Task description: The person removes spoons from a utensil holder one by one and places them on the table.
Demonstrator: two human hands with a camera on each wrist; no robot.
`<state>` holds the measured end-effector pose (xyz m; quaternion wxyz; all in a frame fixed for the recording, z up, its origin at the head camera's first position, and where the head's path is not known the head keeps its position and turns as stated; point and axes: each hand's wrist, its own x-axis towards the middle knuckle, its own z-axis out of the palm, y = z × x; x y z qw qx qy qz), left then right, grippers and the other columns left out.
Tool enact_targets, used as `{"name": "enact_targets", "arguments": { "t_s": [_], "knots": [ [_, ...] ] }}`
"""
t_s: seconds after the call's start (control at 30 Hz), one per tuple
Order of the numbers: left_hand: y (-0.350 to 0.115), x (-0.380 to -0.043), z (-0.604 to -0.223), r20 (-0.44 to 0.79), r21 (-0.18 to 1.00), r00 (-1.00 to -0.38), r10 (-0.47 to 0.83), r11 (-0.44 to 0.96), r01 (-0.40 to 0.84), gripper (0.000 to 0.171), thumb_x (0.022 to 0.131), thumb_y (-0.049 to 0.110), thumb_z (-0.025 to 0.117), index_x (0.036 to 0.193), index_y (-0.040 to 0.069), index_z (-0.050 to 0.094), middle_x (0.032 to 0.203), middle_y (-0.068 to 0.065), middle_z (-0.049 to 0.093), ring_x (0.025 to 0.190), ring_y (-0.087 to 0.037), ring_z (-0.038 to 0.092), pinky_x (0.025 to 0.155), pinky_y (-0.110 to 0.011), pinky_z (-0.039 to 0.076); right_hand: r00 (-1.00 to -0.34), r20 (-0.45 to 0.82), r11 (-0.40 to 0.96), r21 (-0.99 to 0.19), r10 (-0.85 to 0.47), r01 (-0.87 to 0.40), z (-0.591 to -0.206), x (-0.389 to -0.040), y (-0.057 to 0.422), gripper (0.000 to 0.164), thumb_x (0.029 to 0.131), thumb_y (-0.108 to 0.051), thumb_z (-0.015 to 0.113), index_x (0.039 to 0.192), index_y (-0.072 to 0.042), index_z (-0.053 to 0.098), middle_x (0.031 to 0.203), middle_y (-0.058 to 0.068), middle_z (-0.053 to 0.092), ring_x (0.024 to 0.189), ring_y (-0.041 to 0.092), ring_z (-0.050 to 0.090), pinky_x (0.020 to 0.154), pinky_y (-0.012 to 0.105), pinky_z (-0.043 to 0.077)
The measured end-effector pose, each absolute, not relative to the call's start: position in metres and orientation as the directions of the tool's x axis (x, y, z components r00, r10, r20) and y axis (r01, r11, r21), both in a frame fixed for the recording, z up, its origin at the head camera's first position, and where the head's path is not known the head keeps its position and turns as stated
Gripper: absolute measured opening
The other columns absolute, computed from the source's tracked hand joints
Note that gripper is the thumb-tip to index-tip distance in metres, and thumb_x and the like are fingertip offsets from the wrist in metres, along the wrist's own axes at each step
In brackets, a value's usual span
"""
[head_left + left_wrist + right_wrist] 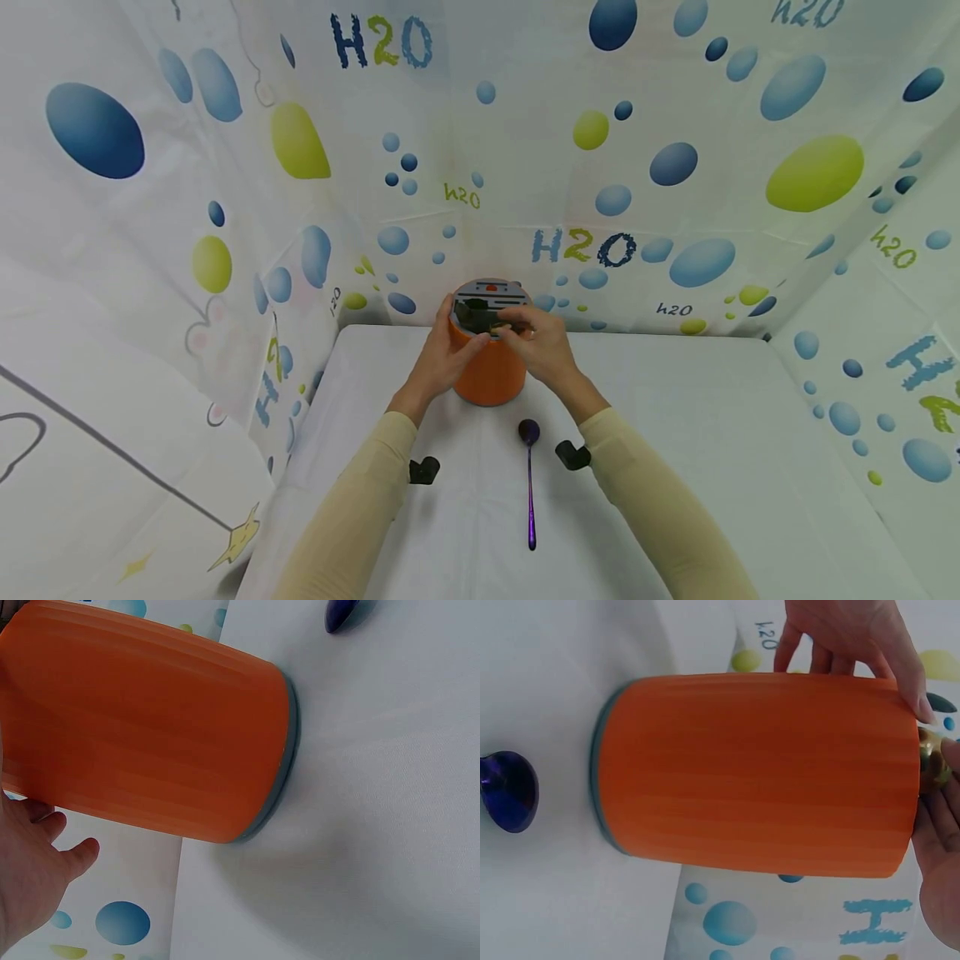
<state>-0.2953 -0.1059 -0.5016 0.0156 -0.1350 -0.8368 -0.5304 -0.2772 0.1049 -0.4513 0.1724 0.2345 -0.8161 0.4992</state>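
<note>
An orange utensil holder (491, 375) with a grey slotted top (491, 292) stands upright near the back of the table. My left hand (441, 358) grips its side, thumb up at the rim and the other fingers behind it, as the right wrist view shows. At the front of the rim, my right hand (542, 340) pinches a shiny gold spoon (930, 759); only its rounded part shows clearly. Dark openings in the top lie just behind the fingers, and what is inside cannot be made out. Nearer to me lies a purple spoon (528, 431), its bowl toward the holder.
A white cloth covers the table (675, 467). Behind it hangs a white curtain (510, 150) with blue and green dots, which also runs along both sides. Black camera mounts (424, 471) stick out from the wrists.
</note>
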Motion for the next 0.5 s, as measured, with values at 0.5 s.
{"name": "enact_targets", "arguments": {
  "t_s": [0.5],
  "knots": [
    [-0.106, -0.2973, -0.5027, 0.162, 0.879, -0.965, 0.205, 0.415, 0.236, 0.099, 0.096, 0.066, 0.062, 0.166, 0.041, -0.003, 0.176, -0.002, 0.007, 0.161, -0.031, 0.016, 0.128, -0.063, 0.019, -0.82, 0.496, 0.465, -0.677, -0.285, -0.571, -0.4433, -0.2774, 0.103, 0.021, 0.091, -0.003, 0.079, 0.112, -0.001, 0.076, 0.107, 0.014, 0.078, 0.091, 0.025, 0.074, 0.076, 0.032, 0.063]
  ]
}}
